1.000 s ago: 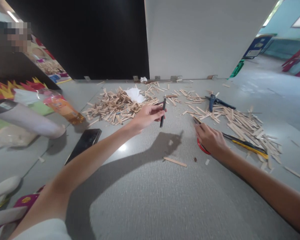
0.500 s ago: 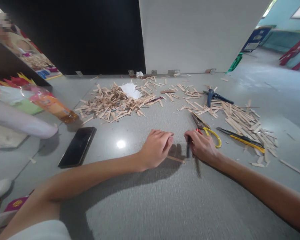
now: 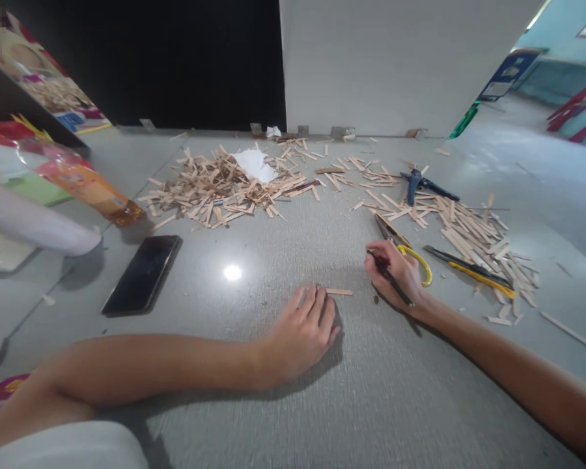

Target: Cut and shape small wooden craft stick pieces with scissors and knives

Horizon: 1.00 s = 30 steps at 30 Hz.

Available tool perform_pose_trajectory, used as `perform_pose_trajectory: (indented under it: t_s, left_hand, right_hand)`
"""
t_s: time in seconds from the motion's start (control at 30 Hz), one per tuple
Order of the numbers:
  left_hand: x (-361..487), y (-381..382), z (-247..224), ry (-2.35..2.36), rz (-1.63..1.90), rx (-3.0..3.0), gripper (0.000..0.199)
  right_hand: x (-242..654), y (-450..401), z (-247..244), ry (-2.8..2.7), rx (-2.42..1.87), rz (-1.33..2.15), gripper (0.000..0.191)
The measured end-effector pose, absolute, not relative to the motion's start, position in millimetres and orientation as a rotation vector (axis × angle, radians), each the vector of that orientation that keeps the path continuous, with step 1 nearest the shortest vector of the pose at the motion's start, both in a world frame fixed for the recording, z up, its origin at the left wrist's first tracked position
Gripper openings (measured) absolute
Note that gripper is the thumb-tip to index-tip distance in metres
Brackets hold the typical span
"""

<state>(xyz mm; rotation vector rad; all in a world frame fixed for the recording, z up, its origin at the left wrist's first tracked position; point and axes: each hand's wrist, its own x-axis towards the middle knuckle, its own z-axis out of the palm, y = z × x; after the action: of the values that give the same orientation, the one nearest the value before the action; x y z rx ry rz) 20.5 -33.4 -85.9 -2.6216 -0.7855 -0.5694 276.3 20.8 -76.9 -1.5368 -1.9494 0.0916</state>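
Note:
My left hand (image 3: pixel 303 329) rests on the table with bent fingers, its fingertips pressing on one end of a thin flat wooden stick (image 3: pixel 340 292). The stick's other end sticks out to the right. A little farther right, my right hand (image 3: pixel 395 270) is closed around a slim black pen (image 3: pixel 395 284), held slanting with one end past the fingertips and the other over the wrist. Beside that hand lie yellow-handled scissors (image 3: pixel 422 264), their near part hidden by it. A small dark speck (image 3: pixel 376 299) is on the table between the hands.
A heap of wooden sticks (image 3: pixel 215 189) with white tissue (image 3: pixel 254 165) lies at the back. More sticks (image 3: pixel 473 231), a dark blue cutter (image 3: pixel 414 185) and a yellow-black utility knife (image 3: pixel 473 270) are at right. A phone (image 3: pixel 142 275) and a bottle (image 3: pixel 95 195) are left. Panels (image 3: pixel 395 71) stand behind.
My left hand has come down flatter and nearer me, onto the stick, which now lies farther up the table. The pen has swung from upright to slanting back over my right hand.

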Motion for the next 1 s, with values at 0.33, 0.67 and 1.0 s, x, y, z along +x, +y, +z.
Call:
perform_pose_trajectory:
  t_s: [0.33, 0.67, 1.0]
  left_hand:
    - [21, -34, -91, -0.782, -0.582, -2.562, 0.045]
    - [25, -38, -95, -0.825, -0.57, -2.502, 0.046]
    - [26, -37, -92, -0.857, -0.602, -2.475, 0.05]
  right_hand:
    - [270, 15, -58, -1.986, -1.488, 0.372, 0.029]
    - [227, 21, -48, -1.709, -1.332, 1.437, 0.043]
    - [220, 25, -64, -1.733, -1.346, 1.37, 0.048]
